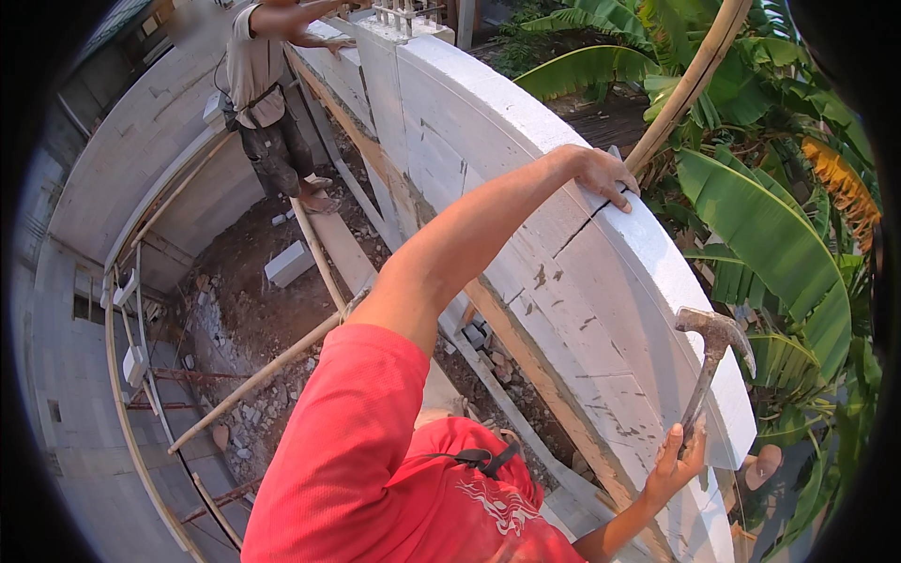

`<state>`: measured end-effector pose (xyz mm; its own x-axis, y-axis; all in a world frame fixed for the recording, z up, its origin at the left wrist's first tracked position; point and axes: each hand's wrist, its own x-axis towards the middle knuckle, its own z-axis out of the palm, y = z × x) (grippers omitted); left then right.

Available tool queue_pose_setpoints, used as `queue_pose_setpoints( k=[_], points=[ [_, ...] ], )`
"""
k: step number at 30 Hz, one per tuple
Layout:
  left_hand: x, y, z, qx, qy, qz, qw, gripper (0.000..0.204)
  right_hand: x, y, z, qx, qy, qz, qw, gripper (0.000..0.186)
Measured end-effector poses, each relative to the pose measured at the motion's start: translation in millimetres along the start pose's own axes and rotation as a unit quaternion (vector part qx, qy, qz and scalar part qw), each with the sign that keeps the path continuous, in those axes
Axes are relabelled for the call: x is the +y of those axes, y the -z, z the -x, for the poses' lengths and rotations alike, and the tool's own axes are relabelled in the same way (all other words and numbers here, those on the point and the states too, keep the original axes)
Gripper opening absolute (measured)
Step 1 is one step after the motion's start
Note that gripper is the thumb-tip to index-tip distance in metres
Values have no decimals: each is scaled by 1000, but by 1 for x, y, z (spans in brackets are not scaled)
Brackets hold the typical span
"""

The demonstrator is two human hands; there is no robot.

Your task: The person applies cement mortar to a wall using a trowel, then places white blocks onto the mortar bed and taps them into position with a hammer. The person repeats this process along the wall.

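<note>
Atop the white wall (601, 310), left fingers (617, 199) draped; nearby, a hammer (710, 361), handle clasped by right fingers (670, 450), head above them.

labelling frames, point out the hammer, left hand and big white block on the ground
Hammer (710, 370), head view, on the upper handle
Left hand (603, 174), head view, on its back
White block (290, 264), head view, on its middle

Claw hammer (716, 341): metal head worn and dusty, poised head-up, handle slanting down, at the near end of the wall (507, 225), contact unclear | White block (648, 281): long, pale, lay along the wall's top course, narrow dark gap at its far end
</note>
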<state>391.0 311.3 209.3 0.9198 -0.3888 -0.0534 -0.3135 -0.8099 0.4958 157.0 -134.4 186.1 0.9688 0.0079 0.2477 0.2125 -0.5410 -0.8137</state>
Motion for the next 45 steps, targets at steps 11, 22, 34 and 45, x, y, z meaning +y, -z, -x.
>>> queue_pose_setpoints(
  k=[11,22,34,45],
  points=[
    [-1,4,-4,-45,25,16,999,93,17,-12,60,84,-140,-155,974,38],
    [9,-14,14,50,-100,-117,987,98,24,4,80,91,-162,-146,972,43],
    [25,-8,38,-32,-65,-138,988,76,28,3,74,107,-183,-144,967,47],
    [31,-1,54,-20,-96,-123,988,89,34,5,69,78,-178,-148,970,49]
  ],
)
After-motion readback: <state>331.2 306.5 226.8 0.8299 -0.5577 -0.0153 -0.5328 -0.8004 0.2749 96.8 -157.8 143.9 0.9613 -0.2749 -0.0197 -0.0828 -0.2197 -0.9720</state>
